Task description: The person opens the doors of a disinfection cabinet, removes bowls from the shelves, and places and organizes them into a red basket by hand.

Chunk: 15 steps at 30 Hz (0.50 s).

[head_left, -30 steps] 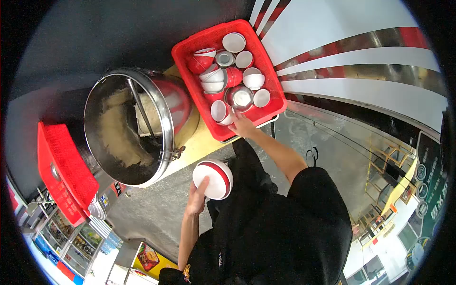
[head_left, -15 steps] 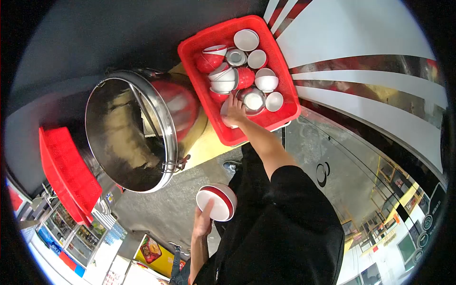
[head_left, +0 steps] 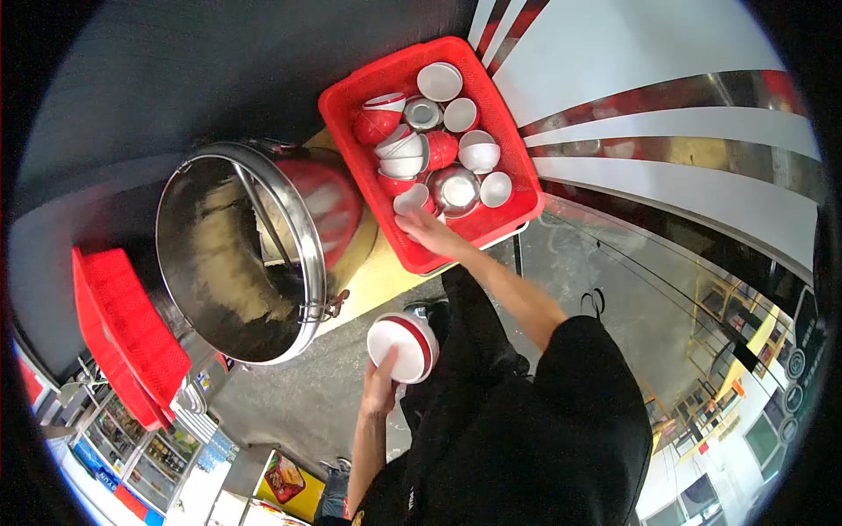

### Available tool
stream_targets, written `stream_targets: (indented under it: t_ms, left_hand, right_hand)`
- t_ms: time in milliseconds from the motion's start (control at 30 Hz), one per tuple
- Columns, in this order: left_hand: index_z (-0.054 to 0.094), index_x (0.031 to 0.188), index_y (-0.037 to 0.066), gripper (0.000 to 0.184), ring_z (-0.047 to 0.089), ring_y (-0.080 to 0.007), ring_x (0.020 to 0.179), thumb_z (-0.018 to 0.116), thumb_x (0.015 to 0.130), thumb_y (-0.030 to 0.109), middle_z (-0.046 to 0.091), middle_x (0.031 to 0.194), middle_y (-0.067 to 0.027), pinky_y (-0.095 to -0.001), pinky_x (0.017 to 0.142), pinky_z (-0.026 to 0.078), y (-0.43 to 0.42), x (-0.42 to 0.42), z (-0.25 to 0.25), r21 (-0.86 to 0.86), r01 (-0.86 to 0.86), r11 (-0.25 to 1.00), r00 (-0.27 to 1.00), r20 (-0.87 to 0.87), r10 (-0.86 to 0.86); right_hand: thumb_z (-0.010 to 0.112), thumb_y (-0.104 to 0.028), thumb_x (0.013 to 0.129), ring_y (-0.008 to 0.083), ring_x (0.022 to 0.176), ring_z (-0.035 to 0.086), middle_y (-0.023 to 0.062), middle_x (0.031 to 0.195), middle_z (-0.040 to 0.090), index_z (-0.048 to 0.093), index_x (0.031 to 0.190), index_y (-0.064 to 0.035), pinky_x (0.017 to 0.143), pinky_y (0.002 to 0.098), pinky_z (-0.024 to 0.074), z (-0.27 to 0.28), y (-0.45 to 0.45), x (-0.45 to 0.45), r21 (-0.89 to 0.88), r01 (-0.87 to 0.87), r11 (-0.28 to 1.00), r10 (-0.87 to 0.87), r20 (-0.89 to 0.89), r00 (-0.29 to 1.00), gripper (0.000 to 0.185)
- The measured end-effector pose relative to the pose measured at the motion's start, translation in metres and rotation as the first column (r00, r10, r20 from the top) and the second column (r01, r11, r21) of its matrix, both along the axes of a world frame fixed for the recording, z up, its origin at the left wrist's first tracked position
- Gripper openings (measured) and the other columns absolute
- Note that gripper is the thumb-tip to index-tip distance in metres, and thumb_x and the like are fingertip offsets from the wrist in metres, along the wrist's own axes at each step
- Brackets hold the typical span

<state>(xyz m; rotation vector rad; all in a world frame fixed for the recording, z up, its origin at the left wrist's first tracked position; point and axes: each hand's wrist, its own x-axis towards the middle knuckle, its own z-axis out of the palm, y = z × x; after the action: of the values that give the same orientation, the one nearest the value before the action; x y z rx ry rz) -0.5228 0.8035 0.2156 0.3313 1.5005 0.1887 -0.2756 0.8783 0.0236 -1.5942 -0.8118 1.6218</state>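
My left hand [head_left: 381, 386] grips a small stack of white and red bowls [head_left: 403, 349], thumb inside the top bowl's white interior. Over the near edge of a red plastic basket [head_left: 478, 230] is my right hand [head_left: 424, 232], fingers stretched out and nothing visibly gripped. Just beyond its fingertips lies a red-and-white bowl [head_left: 411, 200]; whether they touch it I cannot tell. A shiny metal bowl [head_left: 457, 191] sits beside that one. Several more bowls fill the basket, among them a stack of red bowls [head_left: 440, 151] on its side.
Left of the basket stands a large open metal drum [head_left: 303, 254] with a bar across its mouth. Red baskets [head_left: 132, 324] lean at the far left. A striped white panel [head_left: 649, 61] borders the right. Another person's legs [head_left: 335, 491] show at the bottom.
My right hand has drawn back a little toward the basket's near edge, uncovering the bowl it was over. My left hand still holds the stacked bowls. The view has shifted slightly.
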Motion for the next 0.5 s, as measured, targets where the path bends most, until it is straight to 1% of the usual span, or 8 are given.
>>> stream_targets:
  t_ms: [33,100,167,200,300,333,367,500]
  left_hand:
    - [0.043,0.135,-0.001,0.052,0.062,-0.0225,0.105,0.061,0.094,0.025,0.059,0.122,-0.012,-0.0369,0.08,0.056,0.004,0.003,-0.009,0.008,0.017,1.0,0.998,0.053,-0.017]
    - [0.039,0.137,0.0,0.053,0.062,-0.027,0.107,0.058,0.095,0.026,0.057,0.124,-0.0139,-0.0444,0.078,0.059,0.014,0.011,-0.027,-0.036,0.023,0.999,0.995,0.101,-0.019]
    - [0.036,0.139,0.002,0.055,0.062,-0.0306,0.108,0.056,0.095,0.028,0.056,0.126,-0.016,-0.0497,0.078,0.059,0.031,0.031,-0.026,-0.052,0.032,0.998,0.965,0.26,-0.017]
    - [0.035,0.14,0.004,0.056,0.062,-0.0317,0.108,0.056,0.095,0.03,0.054,0.128,-0.0171,-0.0508,0.077,0.059,0.035,0.032,-0.04,-0.072,0.066,0.995,0.929,0.368,-0.035]
    - [0.034,0.141,0.004,0.057,0.058,-0.0329,0.113,0.053,0.096,0.035,0.052,0.132,-0.0171,-0.0547,0.082,0.057,0.052,0.056,-0.052,-0.119,0.193,0.974,0.882,0.456,-0.119]
    - [0.033,0.141,0.005,0.057,0.057,-0.0334,0.115,0.051,0.097,0.035,0.052,0.132,-0.017,-0.0564,0.084,0.055,0.056,0.065,-0.056,-0.167,0.214,0.962,0.871,0.478,-0.111]
    - [0.032,0.141,0.005,0.056,0.056,-0.0338,0.116,0.05,0.098,0.035,0.051,0.133,-0.0169,-0.058,0.087,0.053,0.061,0.075,-0.061,-0.211,0.238,0.948,0.86,0.499,-0.105]
    - [0.034,0.141,0.008,0.053,0.048,-0.0369,0.126,0.051,0.097,0.032,0.046,0.139,-0.0174,-0.0703,0.091,0.042,0.073,0.111,-0.095,-0.33,0.237,0.914,0.875,0.481,-0.053]
  right_hand:
    - [0.054,-0.048,0.093,0.0245,0.128,0.045,0.0151,0.136,0.05,0.043,0.139,-0.0013,0.104,0.0387,0.0378,0.025,-0.018,-0.005,-0.035,0.067,0.997,-0.075,-0.323,0.943,0.067]
    - [0.054,-0.041,0.095,0.0218,0.133,0.039,0.0102,0.141,0.046,0.038,0.144,-0.0056,0.108,0.0357,0.0343,0.075,-0.048,-0.007,-0.056,-0.022,0.998,-0.015,-0.583,0.813,0.063]
    - [0.06,-0.035,0.093,0.0202,0.133,0.038,0.0091,0.142,0.045,0.034,0.147,-0.0083,0.111,0.0369,0.0303,0.111,-0.073,-0.013,0.154,0.008,0.988,0.081,-0.563,0.823,0.066]
    - [0.069,-0.046,0.083,0.0216,0.136,0.035,0.0094,0.146,0.04,0.029,0.149,-0.0079,0.113,0.0386,0.0262,0.126,-0.077,-0.014,0.21,0.056,0.976,0.068,-0.538,0.84,0.086]
    - [0.073,-0.037,0.079,0.0228,0.135,0.036,0.0104,0.145,0.04,0.034,0.145,-0.006,0.113,0.0386,0.026,0.128,-0.079,-0.003,0.3,0.147,0.943,-0.05,-0.306,0.951,0.083]
    - [0.074,-0.023,0.079,0.0218,0.133,0.038,0.0108,0.141,0.043,0.037,0.143,-0.0051,0.112,0.0371,0.0287,0.128,-0.078,0.004,0.282,0.187,0.941,-0.103,-0.288,0.952,0.076]
    - [0.071,-0.033,0.079,0.0234,0.132,0.039,0.0103,0.139,0.044,0.038,0.141,-0.0052,0.111,0.038,0.0285,0.126,-0.074,0.011,0.288,0.174,0.942,-0.118,-0.2,0.973,0.076]
    - [0.071,-0.024,0.081,0.0208,0.119,0.049,0.0108,0.127,0.053,0.044,0.135,-0.0039,0.103,0.035,0.038,0.093,-0.07,0.03,0.161,0.345,0.925,-0.318,-0.171,0.933,0.064]
